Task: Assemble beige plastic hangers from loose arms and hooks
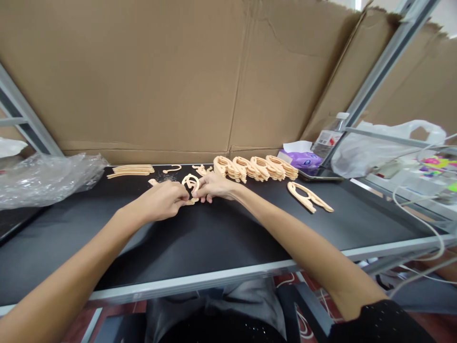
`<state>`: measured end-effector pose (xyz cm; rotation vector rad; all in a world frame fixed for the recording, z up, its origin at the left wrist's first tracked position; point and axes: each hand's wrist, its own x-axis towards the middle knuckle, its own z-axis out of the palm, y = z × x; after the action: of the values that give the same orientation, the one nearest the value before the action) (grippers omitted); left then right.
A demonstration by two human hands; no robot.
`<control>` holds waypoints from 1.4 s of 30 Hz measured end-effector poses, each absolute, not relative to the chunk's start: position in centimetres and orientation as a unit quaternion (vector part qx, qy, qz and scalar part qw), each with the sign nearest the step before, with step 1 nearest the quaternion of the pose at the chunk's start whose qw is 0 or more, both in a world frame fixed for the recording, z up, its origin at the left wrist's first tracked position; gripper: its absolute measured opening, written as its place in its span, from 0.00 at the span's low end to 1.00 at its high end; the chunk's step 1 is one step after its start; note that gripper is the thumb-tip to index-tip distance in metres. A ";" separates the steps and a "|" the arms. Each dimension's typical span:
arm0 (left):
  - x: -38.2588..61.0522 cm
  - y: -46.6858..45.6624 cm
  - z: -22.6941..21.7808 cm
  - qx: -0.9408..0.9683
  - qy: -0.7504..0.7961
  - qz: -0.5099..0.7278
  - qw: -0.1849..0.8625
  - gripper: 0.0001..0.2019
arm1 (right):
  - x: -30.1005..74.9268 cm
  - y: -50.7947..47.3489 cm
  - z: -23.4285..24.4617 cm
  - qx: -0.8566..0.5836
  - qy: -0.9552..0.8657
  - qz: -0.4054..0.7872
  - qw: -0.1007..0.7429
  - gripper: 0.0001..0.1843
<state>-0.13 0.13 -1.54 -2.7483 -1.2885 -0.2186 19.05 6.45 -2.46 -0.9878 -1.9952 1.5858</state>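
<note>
Both my hands meet near the back middle of a black table (200,238). My left hand (162,200) is closed, its fingers pinched on a peach-coloured plastic hanger piece (191,183). My right hand (214,186) grips the same piece from the right side, fingers curled on it. A row of several stacked folded peach hangers (255,167) lies just right of my hands. Straight peach bars (130,170) and a small hook (172,168) lie behind my left hand. One folded hanger (309,196) lies alone to the right.
A cardboard wall (178,76) stands behind the table. Crumpled clear plastic (43,178) sits at the left. A purple tissue pack (302,159), a bottle (330,136), a phone (317,174), a white bag (374,147) and cables (421,214) are at the right.
</note>
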 end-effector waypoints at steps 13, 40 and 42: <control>-0.6 0.2 -1.1 -0.889 -0.447 -0.096 -0.016 0.11 | 19.1 6.5 -3.1 -0.306 -0.776 0.506 0.221 0.04; -2.1 1.1 -1.6 -0.852 -0.500 -0.139 -0.063 0.17 | 19.5 6.0 -3.6 -0.377 -0.883 0.106 0.260 0.09; -2.7 1.5 -1.6 -0.834 -0.526 -0.157 -0.047 0.17 | 19.4 6.0 -3.8 -0.371 -0.888 0.091 0.257 0.09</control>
<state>-2.69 1.47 -1.58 -2.7033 -1.7052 -0.5102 19.44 6.04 -3.75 -1.0062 -2.4077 0.2477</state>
